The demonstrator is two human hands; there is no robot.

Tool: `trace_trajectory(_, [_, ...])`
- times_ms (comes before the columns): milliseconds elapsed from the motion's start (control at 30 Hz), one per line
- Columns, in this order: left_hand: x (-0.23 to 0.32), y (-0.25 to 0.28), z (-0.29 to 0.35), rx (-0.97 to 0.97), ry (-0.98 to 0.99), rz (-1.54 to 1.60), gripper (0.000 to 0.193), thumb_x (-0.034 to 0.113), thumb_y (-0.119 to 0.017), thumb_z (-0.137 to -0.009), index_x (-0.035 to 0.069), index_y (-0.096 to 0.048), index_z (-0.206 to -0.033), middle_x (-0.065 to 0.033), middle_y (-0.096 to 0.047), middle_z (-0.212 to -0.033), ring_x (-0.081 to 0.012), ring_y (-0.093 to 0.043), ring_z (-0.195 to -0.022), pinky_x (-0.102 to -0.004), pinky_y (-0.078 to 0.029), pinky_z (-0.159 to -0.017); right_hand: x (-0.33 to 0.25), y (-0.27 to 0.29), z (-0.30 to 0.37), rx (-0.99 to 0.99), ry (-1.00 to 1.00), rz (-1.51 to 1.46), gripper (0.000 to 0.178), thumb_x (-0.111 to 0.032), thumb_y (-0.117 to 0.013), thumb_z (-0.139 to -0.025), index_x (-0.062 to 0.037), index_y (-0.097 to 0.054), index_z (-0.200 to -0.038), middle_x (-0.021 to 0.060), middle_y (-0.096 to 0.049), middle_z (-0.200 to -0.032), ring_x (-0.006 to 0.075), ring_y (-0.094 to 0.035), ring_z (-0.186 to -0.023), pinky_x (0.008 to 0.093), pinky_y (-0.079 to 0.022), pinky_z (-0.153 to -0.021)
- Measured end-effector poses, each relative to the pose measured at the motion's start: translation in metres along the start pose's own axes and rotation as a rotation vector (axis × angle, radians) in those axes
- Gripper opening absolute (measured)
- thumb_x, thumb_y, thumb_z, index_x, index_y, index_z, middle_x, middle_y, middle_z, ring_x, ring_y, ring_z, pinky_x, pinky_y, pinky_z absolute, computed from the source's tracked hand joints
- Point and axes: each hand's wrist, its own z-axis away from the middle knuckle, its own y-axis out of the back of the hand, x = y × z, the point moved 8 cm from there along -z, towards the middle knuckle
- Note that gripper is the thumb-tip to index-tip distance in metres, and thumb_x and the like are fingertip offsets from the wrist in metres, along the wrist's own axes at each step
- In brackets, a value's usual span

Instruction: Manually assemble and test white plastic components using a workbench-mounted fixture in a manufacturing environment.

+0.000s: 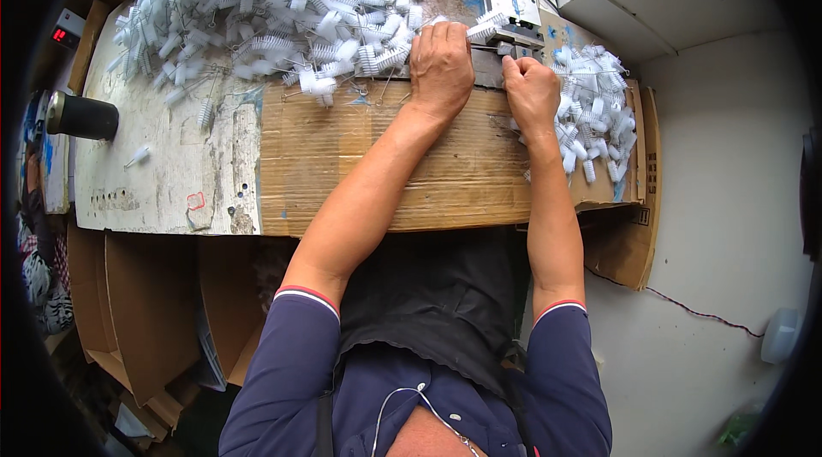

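My left hand point(443, 65) is closed, knuckles up, just left of a small metal device. A small white-bristled wire brush point(486, 27) sticks out to the right from its fingers toward the device point(519, 34). Close in front of the device, my right hand point(532, 94) is curled into a fist with the thumb on top, near a small metal block point(504, 49). Whatever lies inside the right fingers is hidden. A large heap of similar white brushes point(282, 7) spreads left of my left hand, and a smaller pile point(592, 110) lies right of my right hand.
A flattened cardboard sheet point(342, 157) covers the bench's front middle. A black jar point(83, 116) lies or stands at the left, beside one stray brush point(138, 155). Open cardboard boxes point(141, 303) stand below the bench. White wall point(728, 140) bounds the right side.
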Motion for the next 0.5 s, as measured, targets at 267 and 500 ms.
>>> trace_trajectory(267, [0.000,-0.014,0.001,-0.110,-0.041,-0.032,0.007,0.009,-0.061,-0.095,0.004,-0.064,-0.098,-0.0144,-0.066,-0.093,-0.0345,-0.063,-0.092,-0.0462,-0.050,-0.083,-0.015,0.046,0.053,-0.008,0.142,-0.018,0.019,-0.023,-0.075,-0.092,-0.0058,-0.073,-0.084,0.0126,-0.072,-0.075,0.0298,-0.070,-0.068,0.0404,-0.054,-0.066])
trace_trajectory(500, [-0.005,-0.018,0.002,-0.091,-0.052,-0.038,0.006,0.009,-0.061,-0.095,0.003,-0.062,-0.098,-0.0162,-0.065,-0.096,-0.0353,-0.064,-0.091,-0.0464,-0.051,-0.082,-0.019,0.052,0.095,-0.091,0.472,0.333,0.016,-0.013,-0.078,-0.084,-0.0094,-0.067,-0.095,0.0095,-0.065,-0.093,0.0300,-0.065,-0.090,0.0423,-0.053,-0.075])
